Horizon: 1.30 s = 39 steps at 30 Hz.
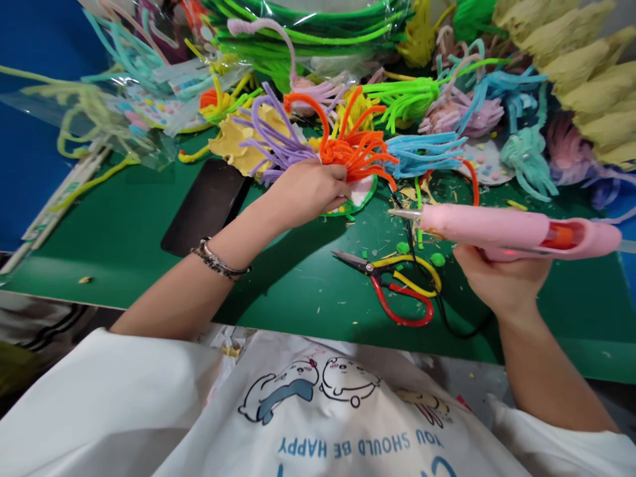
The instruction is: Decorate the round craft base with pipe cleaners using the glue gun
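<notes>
My left hand [311,191] is closed at the base of an orange pipe-cleaner bundle [355,154], its fingertips over a round, green-edged piece [365,192]. A purple bundle [275,139] fans out to the left of the orange one, and a light blue bundle [424,154] lies to its right. In my right hand [504,278] is a pink glue gun [497,228], held level with its metal nozzle pointing left, short of the orange bundle. Scissors [370,268] with one yellow and one red handle lie on the table below the nozzle, blades to the left.
A dark phone [206,205] lies left of my left hand on the green table [293,298]. Bagged green pipe cleaners [308,33] and more coloured bundles crowd the back. A black cord [447,324] runs by the scissors. Yellow petal-like pieces [591,86] stand at back right.
</notes>
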Tool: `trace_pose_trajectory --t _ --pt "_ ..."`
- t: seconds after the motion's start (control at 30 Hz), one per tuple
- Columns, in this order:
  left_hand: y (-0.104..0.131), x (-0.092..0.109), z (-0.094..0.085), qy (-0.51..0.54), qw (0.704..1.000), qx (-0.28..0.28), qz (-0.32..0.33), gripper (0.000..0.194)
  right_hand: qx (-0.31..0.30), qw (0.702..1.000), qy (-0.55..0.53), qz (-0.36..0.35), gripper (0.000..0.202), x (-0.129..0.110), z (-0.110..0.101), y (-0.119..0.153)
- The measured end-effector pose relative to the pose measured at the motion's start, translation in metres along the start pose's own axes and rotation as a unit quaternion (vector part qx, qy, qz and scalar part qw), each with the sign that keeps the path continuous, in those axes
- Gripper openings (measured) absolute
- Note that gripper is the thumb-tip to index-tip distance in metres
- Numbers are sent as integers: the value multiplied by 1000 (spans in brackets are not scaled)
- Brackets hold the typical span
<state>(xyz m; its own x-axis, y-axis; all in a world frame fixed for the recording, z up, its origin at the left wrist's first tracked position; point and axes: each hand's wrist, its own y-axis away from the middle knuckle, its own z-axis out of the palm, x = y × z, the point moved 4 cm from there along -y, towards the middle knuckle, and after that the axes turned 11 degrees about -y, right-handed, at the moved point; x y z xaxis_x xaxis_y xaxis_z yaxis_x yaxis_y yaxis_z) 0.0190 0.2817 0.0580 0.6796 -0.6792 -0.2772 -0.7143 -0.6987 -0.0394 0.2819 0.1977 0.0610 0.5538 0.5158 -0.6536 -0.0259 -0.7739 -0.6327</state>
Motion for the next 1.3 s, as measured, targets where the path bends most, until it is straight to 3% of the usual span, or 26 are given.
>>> trace_pose_trajectory --t 0.13,0.23,0.37,0.47,0.67,0.77,0.87,1.03,1.2,1.3 --pt "-3 2 -1 0 999 -32 -17 32 -5 999 2 46 18 3 0 0" --pt "1 -5 -13 23 998 -40 -49 30 -9 998 6 60 18 4 -1 0" --pt "28 -27 -49 115 979 101 -135 32 -17 998 -2 59 18 4 1 -1" --pt "56 -37 -58 155 958 152 -190 18 7 998 -2 61 21 1 3 -2" --pt "93 -28 -33 188 951 101 -225 31 65 995 -8 70 26 -3 9 -7" --pt "101 -19 -24 167 959 104 -205 38 68 990 -18 118 29 5 11 -7" --pt "105 -17 -16 154 956 91 -232 31 77 983 4 169 32 16 10 -3" --pt "102 -11 -3 101 971 57 -209 40 109 976 58 182 35 28 6 2" --pt "90 6 0 37 982 56 -177 32 131 975 28 175 42 24 6 -5" --pt "80 17 -1 -32 986 8 -161 36 165 971 44 167 42 20 4 -8"
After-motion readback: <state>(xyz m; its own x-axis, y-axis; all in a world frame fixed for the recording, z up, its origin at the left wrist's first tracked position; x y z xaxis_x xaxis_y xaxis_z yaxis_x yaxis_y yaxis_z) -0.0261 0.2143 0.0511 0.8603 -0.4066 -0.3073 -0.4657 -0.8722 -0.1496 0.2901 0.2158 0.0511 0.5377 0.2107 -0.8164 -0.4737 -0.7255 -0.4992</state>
